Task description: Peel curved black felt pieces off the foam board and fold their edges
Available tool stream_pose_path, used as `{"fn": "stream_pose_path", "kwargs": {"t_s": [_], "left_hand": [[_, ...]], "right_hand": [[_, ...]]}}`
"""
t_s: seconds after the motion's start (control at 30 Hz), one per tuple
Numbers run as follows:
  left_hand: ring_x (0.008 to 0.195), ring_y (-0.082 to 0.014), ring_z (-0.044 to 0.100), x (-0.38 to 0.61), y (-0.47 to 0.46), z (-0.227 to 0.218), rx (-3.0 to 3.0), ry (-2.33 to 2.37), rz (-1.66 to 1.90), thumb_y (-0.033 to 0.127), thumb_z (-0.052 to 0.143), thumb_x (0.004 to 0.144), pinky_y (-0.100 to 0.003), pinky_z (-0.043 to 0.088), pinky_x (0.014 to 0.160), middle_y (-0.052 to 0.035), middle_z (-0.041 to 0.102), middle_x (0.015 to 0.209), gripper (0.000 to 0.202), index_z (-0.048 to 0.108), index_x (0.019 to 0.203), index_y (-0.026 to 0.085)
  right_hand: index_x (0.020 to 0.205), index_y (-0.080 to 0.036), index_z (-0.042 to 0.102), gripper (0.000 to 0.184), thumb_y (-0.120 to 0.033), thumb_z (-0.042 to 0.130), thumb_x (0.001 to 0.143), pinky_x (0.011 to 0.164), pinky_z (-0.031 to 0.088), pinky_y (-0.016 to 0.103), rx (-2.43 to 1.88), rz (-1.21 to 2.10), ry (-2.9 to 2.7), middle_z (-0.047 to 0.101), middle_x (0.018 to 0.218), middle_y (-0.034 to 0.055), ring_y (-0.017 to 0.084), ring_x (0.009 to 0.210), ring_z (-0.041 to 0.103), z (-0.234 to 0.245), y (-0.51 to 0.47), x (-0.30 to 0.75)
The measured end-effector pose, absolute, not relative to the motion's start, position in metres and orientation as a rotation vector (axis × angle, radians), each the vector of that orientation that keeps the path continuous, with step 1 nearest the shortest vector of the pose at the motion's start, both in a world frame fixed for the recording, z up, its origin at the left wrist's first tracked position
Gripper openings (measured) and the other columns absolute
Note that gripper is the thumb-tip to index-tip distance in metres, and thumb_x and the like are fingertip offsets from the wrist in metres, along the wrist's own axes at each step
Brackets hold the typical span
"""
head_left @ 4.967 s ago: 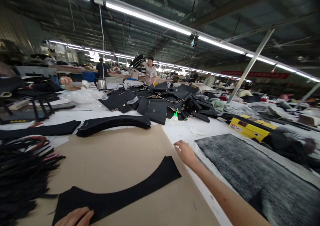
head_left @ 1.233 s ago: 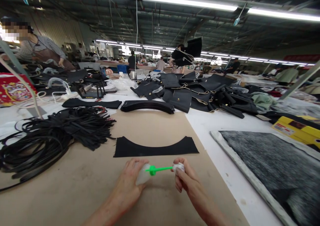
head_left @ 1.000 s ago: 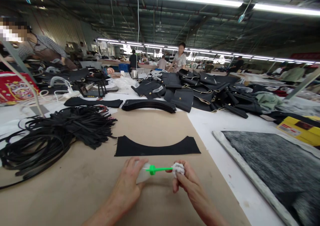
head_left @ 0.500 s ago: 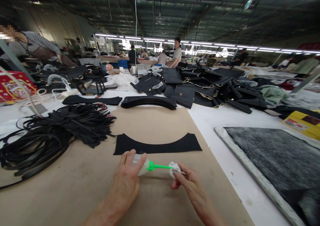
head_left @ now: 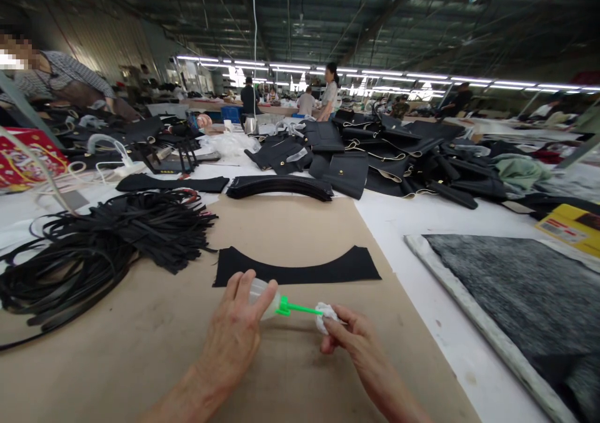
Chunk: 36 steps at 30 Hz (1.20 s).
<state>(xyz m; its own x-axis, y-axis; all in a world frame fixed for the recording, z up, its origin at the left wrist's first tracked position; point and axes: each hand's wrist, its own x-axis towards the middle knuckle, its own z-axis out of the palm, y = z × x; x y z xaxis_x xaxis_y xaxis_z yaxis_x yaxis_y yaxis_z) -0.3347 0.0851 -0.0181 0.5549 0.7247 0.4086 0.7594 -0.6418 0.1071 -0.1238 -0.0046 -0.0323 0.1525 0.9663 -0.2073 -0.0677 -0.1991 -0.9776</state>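
The left hand (head_left: pixel 234 335) grips a small squeeze bottle (head_left: pixel 263 299) over the brown board (head_left: pixel 117 360), near its front edge. The right hand (head_left: pixel 354 342) pinches a white wad (head_left: pixel 325 315) on the green nozzle (head_left: pixel 300 309).

The bottle (head_left: pixel 263 297) is showing translucent, smooth plastic with a glossy bright-green plastic nozzle (head_left: pixel 300 309), and the wad (head_left: pixel 325 316) at its tip is looking like soft white crumpled paper or cloth. The curved piece (head_left: pixel 300 265) is lying matt and black like felt on a matt brown board (head_left: pixel 140 342), while the straps (head_left: pixel 94 248) are shining faintly like leather and the mat (head_left: pixel 515 292) is looking rough and grey.
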Motion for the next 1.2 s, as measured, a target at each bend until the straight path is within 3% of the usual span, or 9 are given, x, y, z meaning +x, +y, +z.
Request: {"fn": "stream_pose_path", "kwargs": {"t_s": [0.57, 1.2], "left_hand": [[0.118, -0.0243, 0.038, -0.330, 0.093, -0.029, -2.937, -1.497, -0.635, -0.008, 0.040, 0.061, -0.041, 0.044, 0.099, -0.0076, 0.041, 0.123, 0.076, 0.055, 0.126, 0.027], [0.119, -0.0283, 0.036, -0.326, 0.098, -0.020, -2.750, -1.330, -0.666, -0.010, 0.038, 0.063, -0.044, 0.046, 0.099, -0.0096, 0.038, 0.128, 0.074, 0.056, 0.124, 0.028]], "right_hand": [[0.087, -0.013, 0.062, 0.044, -0.056, 0.064, 0.079, 0.059, 0.033, 0.025, -1.297, 1.297, -0.896, 0.059, 0.057, 0.0021, 0.014, 0.057, 0.048, -0.030, 0.000, -0.124], [0.086, -0.013, 0.062, 0.042, -0.055, 0.064, 0.079, 0.060, 0.033, 0.025, -1.303, 1.323, -0.883, 0.059, 0.058, 0.0020, 0.014, 0.058, 0.047, -0.033, 0.005, -0.123]]}}
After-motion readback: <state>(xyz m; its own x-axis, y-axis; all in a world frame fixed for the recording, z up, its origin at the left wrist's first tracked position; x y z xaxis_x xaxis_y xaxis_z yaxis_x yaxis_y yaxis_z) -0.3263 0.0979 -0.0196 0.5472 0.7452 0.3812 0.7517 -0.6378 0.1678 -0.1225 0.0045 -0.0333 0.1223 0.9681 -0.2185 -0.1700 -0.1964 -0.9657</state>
